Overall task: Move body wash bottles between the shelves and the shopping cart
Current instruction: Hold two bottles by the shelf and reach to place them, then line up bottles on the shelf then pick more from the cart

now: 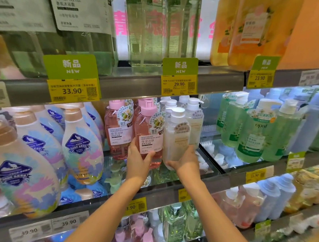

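Note:
A pink body wash bottle (150, 131) with a pink cap stands at the front of the middle shelf. My left hand (138, 157) grips its lower part, thumb across the label. Right beside it is a cream-white body wash bottle (175, 138) with a white pump cap. My right hand (185, 162) holds that one from below and from the right. Both bottles are upright and touch each other. A second pink bottle (117, 125) stands just left of them, and more white-capped bottles (193, 113) stand behind.
Large white bottles with pastel kangaroo prints (80, 147) fill the shelf's left part. Green pump bottles (255, 134) stand to the right. The shelf rail above (131, 85) carries yellow price tags. Lower shelves hold more bottles. No shopping cart is in view.

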{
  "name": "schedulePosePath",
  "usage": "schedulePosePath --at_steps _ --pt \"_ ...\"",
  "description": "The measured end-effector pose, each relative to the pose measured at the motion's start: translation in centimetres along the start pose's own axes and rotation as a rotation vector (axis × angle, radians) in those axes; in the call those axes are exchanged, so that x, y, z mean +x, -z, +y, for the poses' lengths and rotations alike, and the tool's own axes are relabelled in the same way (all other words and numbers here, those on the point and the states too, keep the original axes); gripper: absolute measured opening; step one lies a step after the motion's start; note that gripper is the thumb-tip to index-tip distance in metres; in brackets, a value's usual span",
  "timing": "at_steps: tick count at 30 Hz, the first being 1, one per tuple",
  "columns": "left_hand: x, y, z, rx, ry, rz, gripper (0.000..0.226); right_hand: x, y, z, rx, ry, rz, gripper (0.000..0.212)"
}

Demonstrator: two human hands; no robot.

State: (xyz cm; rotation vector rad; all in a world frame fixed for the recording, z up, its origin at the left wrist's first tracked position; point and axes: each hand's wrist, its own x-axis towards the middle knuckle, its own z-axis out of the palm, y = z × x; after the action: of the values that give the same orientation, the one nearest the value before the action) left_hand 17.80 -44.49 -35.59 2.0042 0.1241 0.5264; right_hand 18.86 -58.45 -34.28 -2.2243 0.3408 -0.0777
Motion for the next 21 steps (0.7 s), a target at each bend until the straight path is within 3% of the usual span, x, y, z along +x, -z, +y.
schedulePosePath --at_steps 2,4,6,8,12,17,21 --pt "0.1 0.4 0.2 0.029 0.047 -0.032 0.077 -0.3 0.3 -0.1 0.009 -0.014 -0.039 0.085" --pt "-0.4 1.2 0.6 0.118 0.168 -0.064 0.081 -1.0 0.9 0.4 -0.012 0.022 -0.019 0.073" --pt "-1.7 2.1 1.1 0.242 0.201 -0.068 0.061 -2.4 2.2 1.4 -0.157 0.148 0.092 0.035" --pt "-3.5 2.8 2.3 0.338 0.049 -0.128 0.031 -4.6 4.0 2.3 -0.284 0.189 0.176 0.004" --pt "-7.6 2.8 6.0 0.506 -0.185 -0.394 0.021 -10.4 7.1 3.8 -0.391 0.159 0.257 0.016" --pt "-17.8 0.9 8.2 0.596 -0.412 -0.729 0.021 -20.4 9.8 9.8 -0.409 0.006 0.328 0.012" --pt "-25.6 -0.8 8.6 0.584 -0.516 -0.902 0.02 -27.9 11.4 15.4 -0.413 -0.123 0.364 0.01"
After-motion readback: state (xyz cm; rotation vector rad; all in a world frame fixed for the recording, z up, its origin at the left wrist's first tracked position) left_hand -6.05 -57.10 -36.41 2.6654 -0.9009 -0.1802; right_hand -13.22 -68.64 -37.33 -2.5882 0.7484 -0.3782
